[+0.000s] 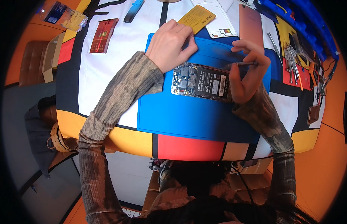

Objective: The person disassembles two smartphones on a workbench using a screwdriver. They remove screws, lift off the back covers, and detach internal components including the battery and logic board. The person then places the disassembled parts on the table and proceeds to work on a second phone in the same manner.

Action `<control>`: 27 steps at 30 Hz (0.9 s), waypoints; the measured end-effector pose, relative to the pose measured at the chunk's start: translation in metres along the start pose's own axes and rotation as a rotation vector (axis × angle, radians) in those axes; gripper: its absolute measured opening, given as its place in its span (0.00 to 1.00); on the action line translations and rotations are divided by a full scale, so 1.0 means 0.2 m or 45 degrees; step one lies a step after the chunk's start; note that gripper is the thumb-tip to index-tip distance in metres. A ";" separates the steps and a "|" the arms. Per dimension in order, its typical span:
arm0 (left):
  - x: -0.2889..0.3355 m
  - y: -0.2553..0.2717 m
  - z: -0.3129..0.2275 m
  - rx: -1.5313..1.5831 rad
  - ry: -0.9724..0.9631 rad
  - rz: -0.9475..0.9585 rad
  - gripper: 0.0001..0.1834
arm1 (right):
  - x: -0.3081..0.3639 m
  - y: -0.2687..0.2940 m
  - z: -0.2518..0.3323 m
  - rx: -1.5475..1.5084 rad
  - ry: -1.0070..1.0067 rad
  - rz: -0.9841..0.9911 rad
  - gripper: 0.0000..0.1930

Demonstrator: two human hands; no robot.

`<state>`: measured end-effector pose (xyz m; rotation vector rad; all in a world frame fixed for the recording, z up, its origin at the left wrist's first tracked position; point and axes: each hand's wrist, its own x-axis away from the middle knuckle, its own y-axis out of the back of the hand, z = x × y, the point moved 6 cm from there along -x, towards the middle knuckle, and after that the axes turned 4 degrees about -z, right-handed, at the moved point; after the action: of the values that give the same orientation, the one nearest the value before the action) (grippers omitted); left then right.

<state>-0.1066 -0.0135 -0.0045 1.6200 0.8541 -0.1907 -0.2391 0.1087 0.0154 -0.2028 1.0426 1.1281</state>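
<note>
An opened phone (pixel 203 83) lies on a blue work mat (pixel 173 115), its circuit board bare at the left and a black battery (pixel 210 83) at the right. My left hand (pixel 171 46) rests with curled fingers above the phone's upper left, beside a yellow card (pixel 197 19). Whatever its fingertips may hold is hidden. At the phone's right end, my right hand (pixel 250 71) pinches a slim, dark, screwdriver-like tool (pixel 249 64) between thumb and fingers. The tool points left, over the phone's upper right edge.
Behind the mat lie a white phone frame (pixel 219 22) and a pink-copper back panel (pixel 251 24). Several screwdrivers (pixel 291 61) and blue bins (pixel 309 28) crowd the right side. A red packet (pixel 103 36), a blue tool (pixel 134 10) and a bottle (pixel 63 15) occupy the left.
</note>
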 end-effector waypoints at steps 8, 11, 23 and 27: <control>0.00 0.00 0.00 -0.003 0.018 0.010 0.08 | 0.00 -0.01 -0.01 -0.025 -0.011 -0.005 0.19; 0.00 0.00 0.00 0.001 0.017 0.011 0.08 | 0.01 -0.01 -0.01 -0.033 -0.057 0.002 0.20; 0.00 0.00 0.00 0.020 -0.002 0.012 0.08 | 0.02 -0.01 -0.04 -0.098 -0.085 -0.058 0.19; 0.00 0.00 0.00 0.027 -0.003 0.007 0.08 | 0.02 0.00 -0.04 -0.069 -0.018 -0.042 0.19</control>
<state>-0.1069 -0.0130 -0.0046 1.6415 0.8483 -0.1982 -0.2439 0.1063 0.0090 -0.2536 0.9940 1.1272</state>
